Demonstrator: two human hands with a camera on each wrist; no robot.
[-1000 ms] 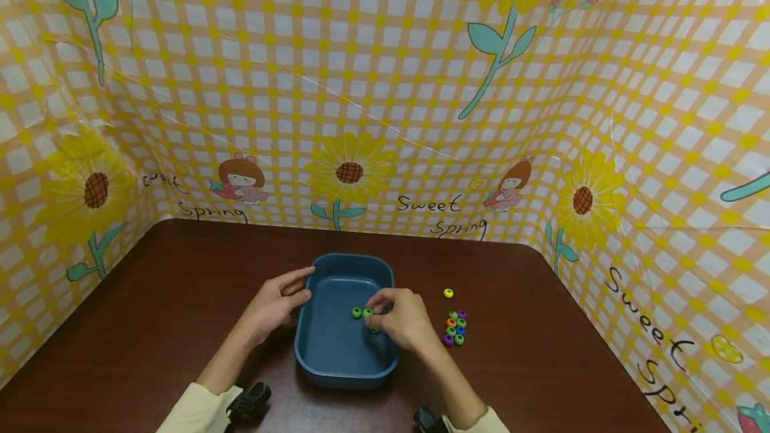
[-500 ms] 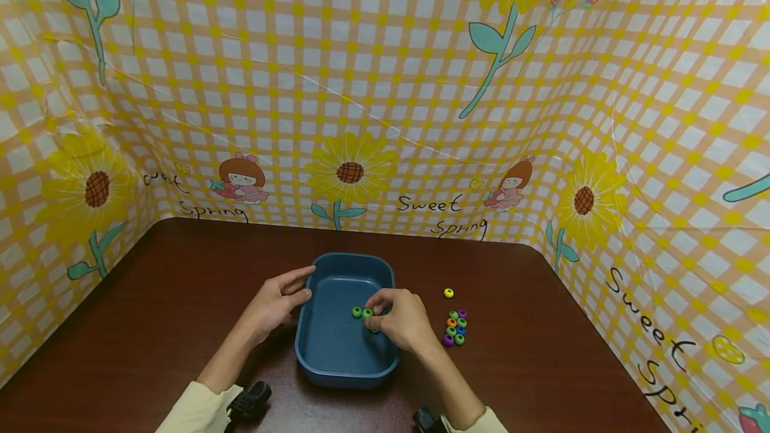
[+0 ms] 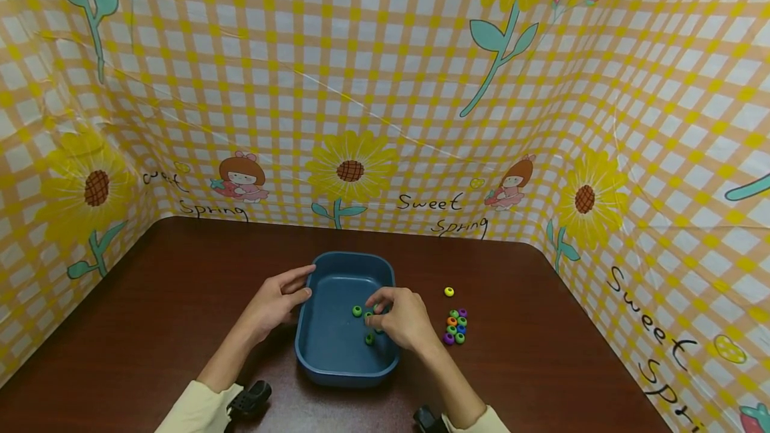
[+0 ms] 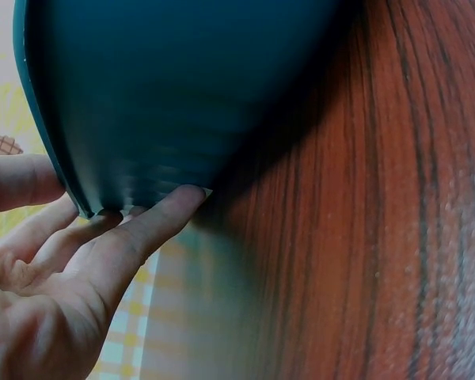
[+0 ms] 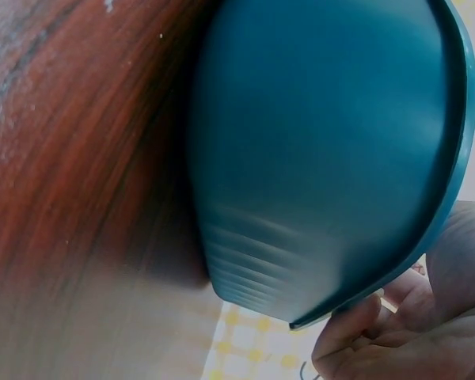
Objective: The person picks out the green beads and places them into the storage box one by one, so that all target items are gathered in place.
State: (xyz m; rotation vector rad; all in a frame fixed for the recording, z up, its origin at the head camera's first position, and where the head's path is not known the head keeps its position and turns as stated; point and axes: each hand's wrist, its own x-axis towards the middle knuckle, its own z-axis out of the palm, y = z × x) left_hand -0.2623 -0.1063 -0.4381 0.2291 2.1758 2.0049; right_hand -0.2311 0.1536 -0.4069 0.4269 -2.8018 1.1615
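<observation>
A blue rectangular tub (image 3: 337, 363) stands on the table, with several green beads on its floor. My left hand (image 3: 271, 306) rests its straight fingers against the tub's left side; the left wrist view shows the fingertips on the outer wall and up at the rim. My right hand (image 3: 402, 319) reaches over the right rim, thumb and fingertips apart above the beads. One green bead (image 3: 357, 311) lies left of the fingertips, and another bead (image 3: 369, 339) below them. Beads behind the fingers are partly hidden; in the right wrist view the tub wall hides the fingertips.
Right of the tub, several purple, green, orange and blue beads (image 3: 456, 326) sit in a tight cluster on the brown table (image 3: 529, 353). A yellow bead (image 3: 449, 292) lies alone behind them. A checked sunflower cloth (image 3: 385, 85) hangs around the back and sides.
The right fingertips have parted and let go of green beads, which now lie lower and more spread in the tub. The left hand and the tub have stayed in place.
</observation>
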